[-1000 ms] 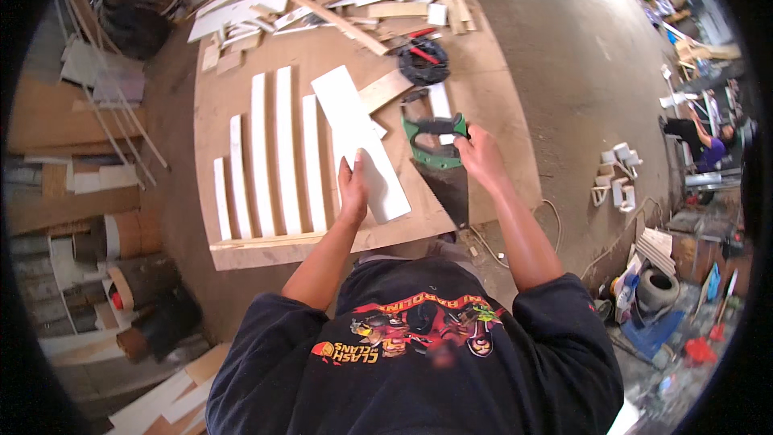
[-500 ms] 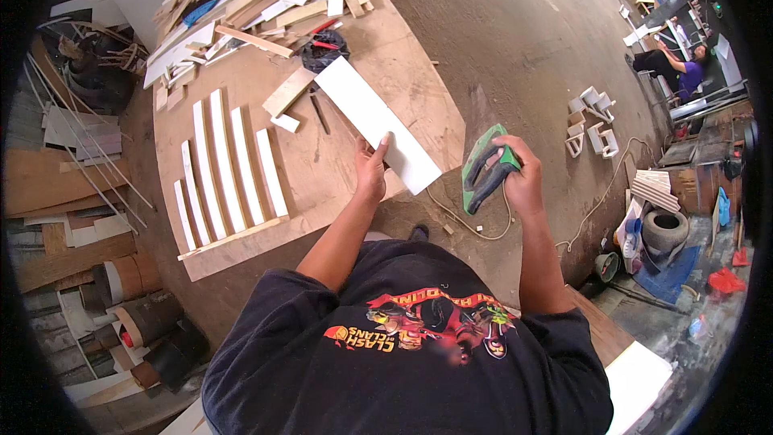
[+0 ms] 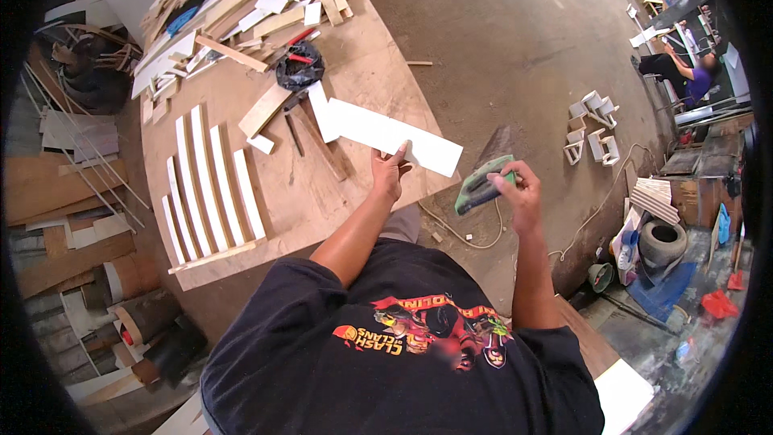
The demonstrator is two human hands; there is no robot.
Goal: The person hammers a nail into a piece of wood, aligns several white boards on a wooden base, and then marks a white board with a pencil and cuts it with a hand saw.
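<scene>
My left hand [image 3: 389,174] grips a flat white board [image 3: 396,136], thumb on top and fingers beneath, over the table's near right corner. To its right, my right hand [image 3: 520,195] is closed on the green and black handle of a handsaw [image 3: 481,183]. The saw's brownish blade reaches away from me, strongly foreshortened, beyond the table edge. Board and saw are close together; whether they touch I cannot tell. Just left of the held board lie another white piece [image 3: 323,110] and a brown wood strip [image 3: 320,143].
On the wooden table [image 3: 282,201] lie several white-faced strips [image 3: 229,185], a black bag [image 3: 299,68] with red-handled tools, and a heap of offcuts [image 3: 241,8]. Small white wooden frames [image 3: 592,125] and a cable [image 3: 483,244] are on the floor. A person [image 3: 696,76] sits far right.
The white board has swung clockwise toward the saw, uncovering a white piece and a brown strip. My left hand has shifted right; the saw handle has tilted flatter in my right hand.
</scene>
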